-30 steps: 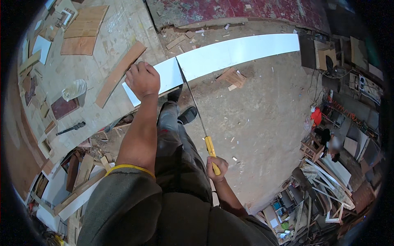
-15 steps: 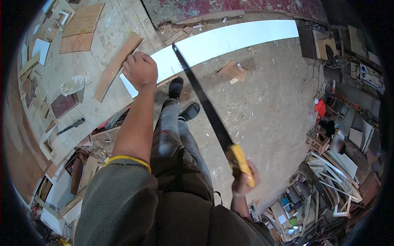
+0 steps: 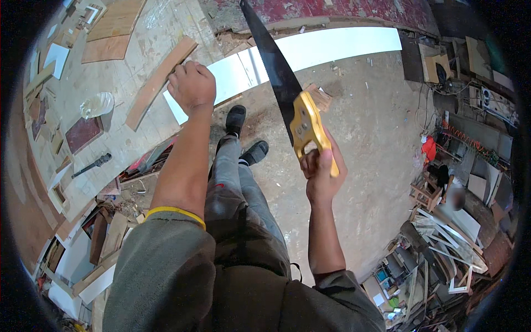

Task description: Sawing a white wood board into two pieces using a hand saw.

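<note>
A hand saw with a yellow handle [image 3: 310, 124] and a dark blade [image 3: 272, 55] is gripped in my right hand [image 3: 325, 171]. The blade slants up and left across a long white board [image 3: 337, 48], its toothed edge on the left. A thin dark line crosses the board just left of the blade. Near the board's left end, my left hand [image 3: 192, 87] is closed with its fingers curled at the far edge. Those fingertips are partly hidden. Beside them, a narrow wooden strip [image 3: 157, 86] lies on the pale work surface [image 3: 133, 83].
Plywood pieces [image 3: 113, 39], a clear plastic bag [image 3: 98, 105] and a black tool [image 3: 92, 165] lie on the work surface. Wood scraps [image 3: 319, 95] are on the concrete floor [image 3: 365, 138] beyond my shoes [image 3: 236, 120]. Stacked timber [image 3: 451, 232] and a red item [image 3: 428, 146] stand at right.
My right hand has pushed the saw forward and up, so its tip now reaches past the board's far edge. My left hand has stayed at the board's left end.
</note>
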The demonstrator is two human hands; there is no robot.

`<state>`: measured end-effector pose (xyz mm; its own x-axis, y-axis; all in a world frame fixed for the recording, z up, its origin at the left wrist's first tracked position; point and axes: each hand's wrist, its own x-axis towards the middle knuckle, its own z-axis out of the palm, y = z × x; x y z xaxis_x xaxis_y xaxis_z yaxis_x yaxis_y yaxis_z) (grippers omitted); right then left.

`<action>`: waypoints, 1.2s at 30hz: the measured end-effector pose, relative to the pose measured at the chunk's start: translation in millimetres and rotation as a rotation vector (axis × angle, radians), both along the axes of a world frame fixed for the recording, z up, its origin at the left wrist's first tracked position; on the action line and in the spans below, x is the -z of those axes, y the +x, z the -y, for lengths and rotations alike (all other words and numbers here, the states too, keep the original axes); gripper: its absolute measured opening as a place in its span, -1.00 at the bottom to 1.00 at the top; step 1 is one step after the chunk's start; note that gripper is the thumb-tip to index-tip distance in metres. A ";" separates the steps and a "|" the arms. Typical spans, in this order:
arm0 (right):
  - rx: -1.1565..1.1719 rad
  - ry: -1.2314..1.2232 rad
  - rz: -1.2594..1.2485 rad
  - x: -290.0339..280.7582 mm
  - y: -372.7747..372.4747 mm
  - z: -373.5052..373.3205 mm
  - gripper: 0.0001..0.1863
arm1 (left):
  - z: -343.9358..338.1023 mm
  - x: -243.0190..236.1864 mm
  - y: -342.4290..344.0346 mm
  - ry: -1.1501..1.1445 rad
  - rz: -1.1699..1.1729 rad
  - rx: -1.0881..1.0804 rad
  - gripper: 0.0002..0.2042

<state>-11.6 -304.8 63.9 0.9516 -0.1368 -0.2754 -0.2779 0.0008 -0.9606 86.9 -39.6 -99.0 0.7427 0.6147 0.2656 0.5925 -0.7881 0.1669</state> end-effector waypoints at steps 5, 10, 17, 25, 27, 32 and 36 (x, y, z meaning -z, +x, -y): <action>-0.199 -0.137 -0.064 -4.7 28.5 -15.8 -0.53 | -2.9 -3.3 -0.3 -0.051 0.035 0.005 -0.73; -0.311 -0.278 -0.027 -15.0 33.4 -19.3 -0.55 | -2.5 -7.4 -1.6 -0.074 0.033 -0.004 -0.73; -0.338 -0.334 -0.011 -17.3 37.9 -22.5 -0.57 | -2.1 -7.5 0.4 -0.033 -0.012 -0.027 -0.77; -0.326 -0.374 -0.126 -29.1 26.9 -12.1 -0.56 | -1.6 -8.8 -0.4 -0.098 -0.003 -0.015 -0.75; -0.313 -0.357 -0.099 -29.4 23.5 -9.5 -0.55 | 0.1 -9.8 0.6 -0.110 -0.004 -0.013 -0.75; -0.491 -0.534 -0.023 -49.8 29.1 -23.7 -0.53 | -1.6 -9.0 2.5 -0.091 0.019 -0.004 -0.75; -0.537 -0.575 0.036 -76.3 34.5 -31.3 -0.50 | -2.5 -7.7 2.9 -0.127 0.013 -0.020 -0.75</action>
<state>22.9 -273.5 140.2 0.9346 0.2327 -0.2691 -0.0685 -0.6245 -0.7780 89.8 -37.2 -91.3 0.7273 0.6584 0.1938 0.6049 -0.7483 0.2723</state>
